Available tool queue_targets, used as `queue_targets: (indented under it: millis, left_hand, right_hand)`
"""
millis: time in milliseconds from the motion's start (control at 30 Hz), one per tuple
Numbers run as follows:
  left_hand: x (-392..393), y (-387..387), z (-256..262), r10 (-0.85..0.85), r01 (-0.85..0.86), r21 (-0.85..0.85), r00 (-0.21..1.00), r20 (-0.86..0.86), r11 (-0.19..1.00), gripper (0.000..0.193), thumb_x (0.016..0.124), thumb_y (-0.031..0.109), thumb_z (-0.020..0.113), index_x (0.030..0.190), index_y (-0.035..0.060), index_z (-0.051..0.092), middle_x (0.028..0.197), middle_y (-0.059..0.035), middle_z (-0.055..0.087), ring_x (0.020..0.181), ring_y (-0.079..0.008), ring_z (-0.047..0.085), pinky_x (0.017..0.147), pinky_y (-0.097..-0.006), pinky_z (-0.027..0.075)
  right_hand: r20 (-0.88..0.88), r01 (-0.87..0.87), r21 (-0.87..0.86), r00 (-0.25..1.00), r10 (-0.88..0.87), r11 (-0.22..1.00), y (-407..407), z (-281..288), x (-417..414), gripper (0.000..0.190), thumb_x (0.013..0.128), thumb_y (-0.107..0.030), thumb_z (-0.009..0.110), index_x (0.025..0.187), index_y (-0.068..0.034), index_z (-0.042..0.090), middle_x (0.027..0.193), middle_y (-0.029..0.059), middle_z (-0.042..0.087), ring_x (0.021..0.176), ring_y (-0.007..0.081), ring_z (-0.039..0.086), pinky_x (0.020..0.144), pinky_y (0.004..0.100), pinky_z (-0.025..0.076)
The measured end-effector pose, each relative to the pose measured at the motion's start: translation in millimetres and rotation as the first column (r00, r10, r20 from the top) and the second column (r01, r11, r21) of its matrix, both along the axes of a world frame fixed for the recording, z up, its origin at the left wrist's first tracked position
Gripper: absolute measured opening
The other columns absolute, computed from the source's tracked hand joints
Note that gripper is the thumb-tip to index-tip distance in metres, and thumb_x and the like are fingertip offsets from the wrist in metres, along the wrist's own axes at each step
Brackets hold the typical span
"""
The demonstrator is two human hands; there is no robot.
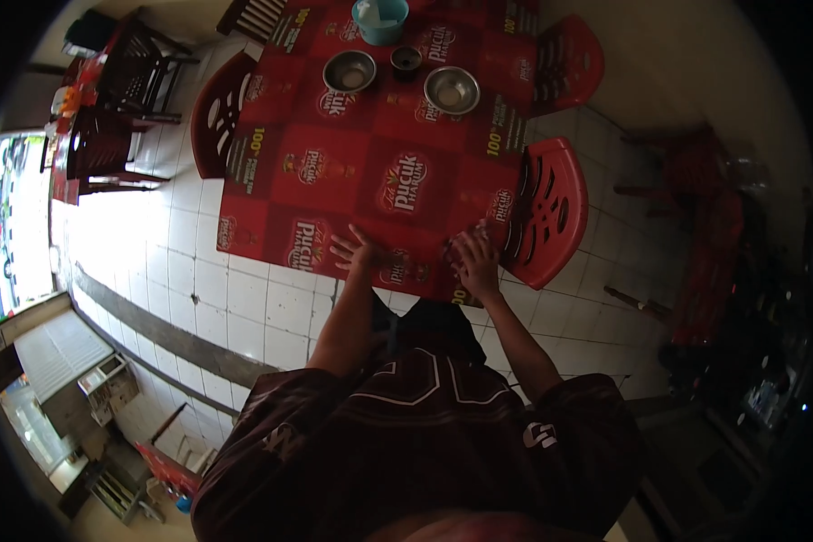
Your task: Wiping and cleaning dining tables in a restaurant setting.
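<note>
Before me stretches a table with a red printed cover. My left hand lies on its near edge, fingers spread, holding nothing. Under my right hand, near the table's right corner, is a crumpled checked cloth; the fingers rest over it, pressing it to the cover. Farther along the table stand two shallow metal bowls, one on the left and one on the right. Between them sits a small dark cup. A light blue plastic tub with something white inside stands behind them.
A red plastic chair is at the table's right side, close to my right hand. Another red chair stands farther up on the right, and a third on the left. Dark wooden chairs stand at the upper left.
</note>
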State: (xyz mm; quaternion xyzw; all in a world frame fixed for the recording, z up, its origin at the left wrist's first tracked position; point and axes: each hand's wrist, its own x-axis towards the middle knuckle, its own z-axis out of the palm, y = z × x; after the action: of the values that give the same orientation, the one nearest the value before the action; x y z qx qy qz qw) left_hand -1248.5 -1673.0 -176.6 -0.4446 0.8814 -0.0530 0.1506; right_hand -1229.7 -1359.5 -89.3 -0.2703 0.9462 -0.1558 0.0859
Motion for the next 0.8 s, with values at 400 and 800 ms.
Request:
queue_targets:
  millis: [400, 800]
  left_hand:
    - [-68, -97, 64, -0.913, 0.146, 0.953, 0.357, 0.198, 0.264, 0.13, 0.072, 0.075, 0.078, 0.165, 0.0173, 0.008, 0.156, -0.0276, 0.043, 0.147, -0.0491, 0.035, 0.118, -0.0584, 0.034]
    - [-100, -331, 91, -0.087, 0.28, 0.308, 0.852, -0.516, 0.909, 0.069, 0.082, 0.045, 0.079, 0.13, 0.0017, 0.054, 0.131, -0.0198, 0.053, 0.129, -0.0413, 0.048, 0.101, -0.0575, 0.044]
  right_hand:
    - [-0.139, 0.505, 0.031, 0.857, -0.497, 0.863, -206, 17, 3, 0.074, 0.093, -0.034, 0.07, 0.158, -0.019, 0.037, 0.16, 0.015, 0.036, 0.148, 0.0423, 0.031, 0.111, 0.0642, 0.036]
    - [0.232, 0.0, 0.139, 0.972, -0.033, 0.99, -274, 132, -51, 0.063, 0.08, -0.02, 0.081, 0.14, -0.023, 0.064, 0.146, 0.0068, 0.055, 0.137, 0.035, 0.05, 0.108, 0.0545, 0.044]
